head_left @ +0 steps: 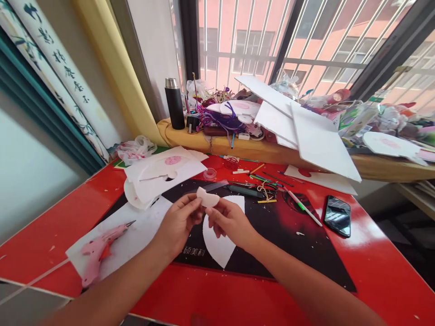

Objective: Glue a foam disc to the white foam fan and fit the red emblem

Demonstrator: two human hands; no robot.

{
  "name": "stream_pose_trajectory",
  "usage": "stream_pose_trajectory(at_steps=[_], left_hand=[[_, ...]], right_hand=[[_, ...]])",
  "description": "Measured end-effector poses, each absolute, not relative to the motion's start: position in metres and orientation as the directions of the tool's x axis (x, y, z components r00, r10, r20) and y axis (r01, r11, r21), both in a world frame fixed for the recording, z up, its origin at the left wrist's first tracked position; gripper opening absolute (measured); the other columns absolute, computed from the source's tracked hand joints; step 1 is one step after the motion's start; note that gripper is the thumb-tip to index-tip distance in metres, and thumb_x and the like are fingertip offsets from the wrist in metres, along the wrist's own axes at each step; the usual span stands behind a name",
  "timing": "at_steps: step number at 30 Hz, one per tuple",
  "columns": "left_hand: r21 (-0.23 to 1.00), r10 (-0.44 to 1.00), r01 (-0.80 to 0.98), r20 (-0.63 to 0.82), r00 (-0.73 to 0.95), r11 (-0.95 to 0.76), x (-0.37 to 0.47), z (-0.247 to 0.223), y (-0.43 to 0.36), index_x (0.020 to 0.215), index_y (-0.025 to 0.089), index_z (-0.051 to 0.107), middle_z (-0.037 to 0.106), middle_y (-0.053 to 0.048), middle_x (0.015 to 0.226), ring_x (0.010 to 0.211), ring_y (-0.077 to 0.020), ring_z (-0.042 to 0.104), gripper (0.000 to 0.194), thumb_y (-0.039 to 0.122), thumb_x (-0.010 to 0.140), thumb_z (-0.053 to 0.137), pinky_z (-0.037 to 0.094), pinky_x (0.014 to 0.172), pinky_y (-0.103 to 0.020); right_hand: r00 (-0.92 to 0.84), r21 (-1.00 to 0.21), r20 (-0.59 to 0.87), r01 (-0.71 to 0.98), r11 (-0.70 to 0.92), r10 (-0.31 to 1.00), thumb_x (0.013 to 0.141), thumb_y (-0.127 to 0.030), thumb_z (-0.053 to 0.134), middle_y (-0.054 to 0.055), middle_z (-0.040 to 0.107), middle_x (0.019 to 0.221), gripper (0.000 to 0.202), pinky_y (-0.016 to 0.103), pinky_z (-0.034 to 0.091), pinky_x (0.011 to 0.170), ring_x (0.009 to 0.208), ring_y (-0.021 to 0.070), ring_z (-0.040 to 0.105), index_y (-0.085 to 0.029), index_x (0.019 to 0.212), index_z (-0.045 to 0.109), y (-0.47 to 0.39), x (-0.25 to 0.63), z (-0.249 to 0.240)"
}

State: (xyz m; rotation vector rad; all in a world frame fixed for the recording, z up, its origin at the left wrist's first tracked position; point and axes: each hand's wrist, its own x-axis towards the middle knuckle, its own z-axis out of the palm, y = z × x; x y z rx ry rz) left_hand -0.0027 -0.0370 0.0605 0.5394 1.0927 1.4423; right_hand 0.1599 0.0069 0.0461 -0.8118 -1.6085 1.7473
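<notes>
A small white cut piece, perhaps card or foam sheet, is held up between my two hands. My left hand pinches its left end with thumb and fingers. Its right end is gripped by the thumb and fingers of my right hand. Below them a larger white curved cutout lies on the black mat, partly covered by my right hand. To the left, a pink glue gun rests on a white sheet.
Stacked white cutouts lie at the back left of the red table. Pens, a green-handled cutter and scissors are behind my hands. A phone lies at right. White boards lean from the sill, near a black thermos.
</notes>
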Motion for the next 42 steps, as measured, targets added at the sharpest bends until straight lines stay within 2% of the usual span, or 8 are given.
stream_pose_trajectory(at_steps=[4,16,20,24,26,29,33,42], left_hand=[[0.853,0.949,-0.497,-0.273,-0.158,0.162,0.038,0.044,-0.042,0.087,0.016,0.075,0.062,0.001,0.067,0.060,-0.0104,0.052,0.042,0.045,0.065,0.096,0.042,0.057,-0.023],[0.859,0.955,-0.452,-0.291,-0.051,0.238,0.098,0.030,-0.052,0.098,0.017,0.073,0.063,0.000,0.077,0.065,-0.0119,0.056,0.044,0.046,0.073,0.094,0.045,0.058,-0.024],[0.886,0.930,-0.286,-0.355,0.092,0.366,0.088,0.020,-0.056,0.112,0.020,0.068,0.069,-0.003,0.094,0.072,-0.0159,0.063,0.054,0.045,0.072,0.093,0.048,0.059,-0.027],[0.954,0.963,0.131,-0.268,-0.024,0.269,0.043,0.017,-0.046,0.116,0.021,0.068,0.069,-0.005,0.094,0.072,-0.0195,0.063,0.053,0.058,0.080,0.080,0.050,0.062,-0.032],[0.887,0.986,0.436,-0.107,-0.126,0.152,0.022,0.018,-0.035,0.119,0.024,0.069,0.071,-0.007,0.106,0.088,-0.0240,0.067,0.049,0.061,0.087,0.071,0.053,0.078,-0.037],[0.547,0.996,0.832,-0.032,-0.089,0.092,0.009,0.021,-0.017,0.129,0.026,0.069,0.070,-0.010,0.122,0.099,-0.0306,0.069,0.054,0.065,0.094,0.055,0.052,0.083,-0.043],[0.231,0.995,0.972,-0.093,-0.018,0.039,0.017,0.016,-0.005,0.146,0.017,0.060,0.063,-0.019,0.139,0.124,-0.0434,0.064,0.079,0.073,0.091,0.051,0.052,0.092,-0.050],[0.379,0.991,0.918,-0.105,-0.080,0.115,0.020,-0.001,0.001,0.124,0.020,0.064,0.063,-0.015,0.129,0.123,-0.0408,0.063,0.076,0.079,0.075,0.065,0.052,0.097,-0.052]], right_hand=[[-0.517,-0.993,-0.095,-0.017,-0.121,0.851,0.087,-0.071,0.074,-0.003,0.064,0.066,0.055,0.018,0.032,0.035,0.039,0.0083,0.055,-0.019,0.084,0.056,0.009,0.190,0.034],[-0.427,-0.940,-0.146,-0.220,-0.260,0.892,0.085,-0.065,0.078,-0.005,0.065,0.059,0.049,0.017,0.030,0.033,0.037,0.0083,0.053,-0.020,0.090,0.060,-0.001,0.240,0.013],[-0.390,-0.921,-0.185,-0.253,-0.298,0.902,0.084,-0.064,0.079,-0.008,0.059,0.051,0.048,0.017,0.026,0.031,0.033,0.0084,0.049,-0.021,0.088,0.058,0.005,0.250,0.000],[-0.352,-0.904,-0.198,-0.294,-0.309,0.915,0.084,-0.063,0.079,-0.010,0.053,0.048,0.049,0.017,0.019,0.031,0.031,0.0074,0.044,-0.022,0.080,0.053,0.015,0.259,-0.007],[-0.366,-0.899,-0.209,-0.294,-0.326,0.907,0.084,-0.062,0.079,-0.010,0.052,0.048,0.048,0.018,0.018,0.031,0.032,0.0076,0.043,-0.023,0.079,0.052,0.018,0.261,-0.009],[-0.375,-0.899,-0.215,-0.285,-0.333,0.902,0.085,-0.060,0.079,-0.010,0.053,0.049,0.046,0.018,0.019,0.031,0.032,0.0080,0.044,-0.023,0.079,0.052,0.018,0.262,-0.011],[-0.365,-0.891,-0.231,-0.294,-0.347,0.902,0.086,-0.059,0.078,-0.010,0.052,0.049,0.045,0.018,0.018,0.031,0.032,0.0082,0.045,-0.023,0.079,0.051,0.019,0.263,-0.010],[-0.394,-0.914,-0.226,-0.230,-0.334,0.891,0.089,-0.058,0.075,-0.009,0.054,0.050,0.042,0.018,0.023,0.033,0.034,0.0086,0.046,-0.023,0.082,0.053,0.017,0.262,-0.007]])
